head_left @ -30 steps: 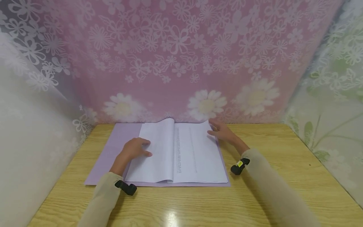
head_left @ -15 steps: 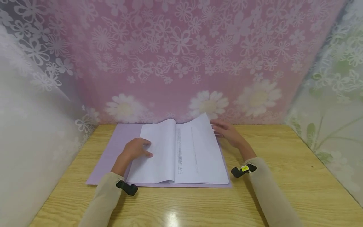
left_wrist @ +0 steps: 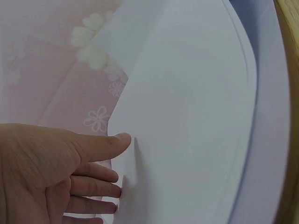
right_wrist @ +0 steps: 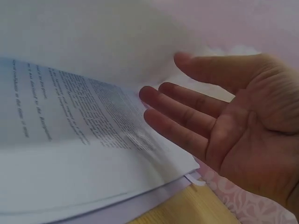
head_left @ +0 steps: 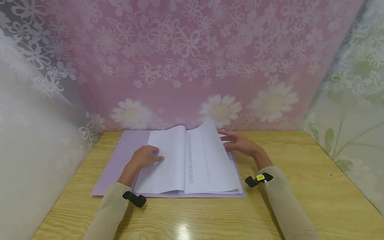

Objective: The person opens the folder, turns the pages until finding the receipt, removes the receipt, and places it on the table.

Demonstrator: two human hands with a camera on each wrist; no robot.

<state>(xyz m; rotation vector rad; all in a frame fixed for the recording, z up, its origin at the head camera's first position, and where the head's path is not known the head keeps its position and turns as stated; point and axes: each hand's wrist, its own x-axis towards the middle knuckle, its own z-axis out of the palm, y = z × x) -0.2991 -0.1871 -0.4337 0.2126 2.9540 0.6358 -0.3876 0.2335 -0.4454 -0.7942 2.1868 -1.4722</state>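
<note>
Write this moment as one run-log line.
left hand: at left pages | right hand: beside raised page | raised page: far corner lifted | purple cover: open beneath pages, on table

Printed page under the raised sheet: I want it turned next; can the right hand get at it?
Probably yes: the raised sheet leaves a gap over the printed page, with the right hand at that gap.

The white pages carry grey print, the folder is plain lilac, the table yellow-brown with wood grain, the back wall pink with white flowers and yellow-centred daisies, the sleeves beige, and the wrist cameras black, one with a yellow label.
</note>
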